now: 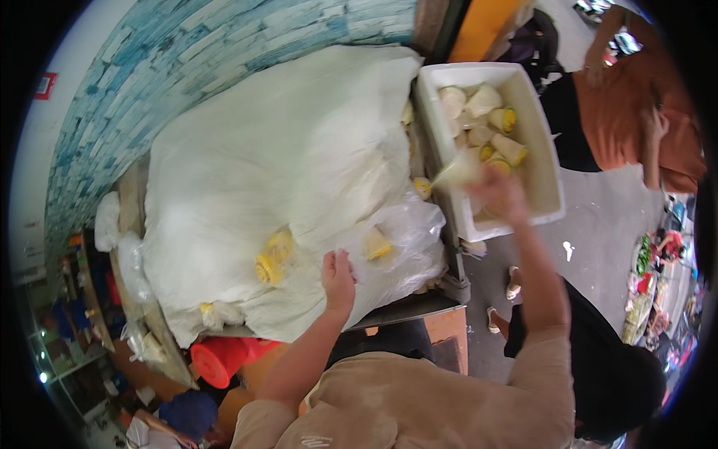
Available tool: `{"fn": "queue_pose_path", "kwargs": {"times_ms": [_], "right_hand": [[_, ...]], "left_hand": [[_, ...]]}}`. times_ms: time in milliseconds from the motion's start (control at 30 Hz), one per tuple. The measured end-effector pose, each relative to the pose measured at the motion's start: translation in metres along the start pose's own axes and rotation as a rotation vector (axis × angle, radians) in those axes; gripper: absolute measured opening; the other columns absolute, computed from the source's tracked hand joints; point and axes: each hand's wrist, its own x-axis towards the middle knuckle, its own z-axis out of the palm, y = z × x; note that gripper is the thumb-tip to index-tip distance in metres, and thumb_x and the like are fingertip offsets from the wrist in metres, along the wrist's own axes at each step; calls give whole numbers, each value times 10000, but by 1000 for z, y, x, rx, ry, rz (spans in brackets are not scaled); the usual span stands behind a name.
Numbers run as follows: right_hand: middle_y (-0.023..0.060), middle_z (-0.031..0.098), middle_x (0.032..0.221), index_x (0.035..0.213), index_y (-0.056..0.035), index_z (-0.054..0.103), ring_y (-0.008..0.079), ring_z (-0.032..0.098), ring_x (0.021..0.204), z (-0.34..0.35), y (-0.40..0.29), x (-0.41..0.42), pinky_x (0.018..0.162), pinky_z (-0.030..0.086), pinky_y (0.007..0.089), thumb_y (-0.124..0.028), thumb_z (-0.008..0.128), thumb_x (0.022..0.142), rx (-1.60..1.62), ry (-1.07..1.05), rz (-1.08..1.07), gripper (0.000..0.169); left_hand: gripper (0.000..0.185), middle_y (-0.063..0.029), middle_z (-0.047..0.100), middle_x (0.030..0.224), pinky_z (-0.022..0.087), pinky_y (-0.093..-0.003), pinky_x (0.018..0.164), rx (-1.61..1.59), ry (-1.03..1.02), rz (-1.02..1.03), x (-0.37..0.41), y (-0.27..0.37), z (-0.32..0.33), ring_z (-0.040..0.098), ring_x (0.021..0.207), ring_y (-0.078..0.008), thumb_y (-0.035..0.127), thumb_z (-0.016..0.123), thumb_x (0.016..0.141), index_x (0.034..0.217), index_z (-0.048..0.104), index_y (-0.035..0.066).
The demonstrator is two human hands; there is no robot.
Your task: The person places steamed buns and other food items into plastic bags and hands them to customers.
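Note:
My right hand (500,193) is over the near part of a white foam box (551,168), blurred by motion, with a pale plastic cup (461,171) in its fingers. Inside the box lie several lidded cups (507,147) of whitish contents, some with yellow and green lids. My left hand (339,278) touches the opening of a clear plastic bag (418,224) on a white cloth (252,146); its fingertips seem to pinch the film. One cup with a yellow rim (378,244) lies within the bag. To the left, yellow-patterned cups (274,259) lie in thin plastic on the cloth.
A small yellow-patterned cup (422,188) sits between cloth and box. Beyond the box stands a person in an orange top (628,112); another person in black (606,359) is at the right. A red bucket (212,362) lies below the table edge. A blue brick-patterned wall (235,50) borders the far side.

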Motion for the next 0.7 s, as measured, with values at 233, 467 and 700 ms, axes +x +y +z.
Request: {"fn": "queue_pose_path", "kwargs": {"times_ms": [233,467,700], "right_hand": [[140,634,1025,1053,-47,610,288,593,987,108,-37,-53,857,452,369,-402,611,803,120,-354,-131,434],[197,573,1118,1301,-114,403,349,546,1063,-32,133,135,831,481,430,-348,521,850,-737,542,450,521],[177,626,1002,1255,-9,484,244,640,816,-64,244,171,697,520,337,-327,579,797,-288,515,327,565]], "left_hand": [[205,14,447,657,363,-203,512,44,-77,121,-3,-4,-20,409,583,-49,231,447,946,867,519,56],[208,-17,504,693,393,-252,573,194,-90,253,-6,-29,-56,468,618,-99,210,474,939,875,543,25],[283,-31,537,695,416,-254,554,-370,-172,-215,-11,22,-56,505,584,-126,257,515,925,1057,567,13]]}}
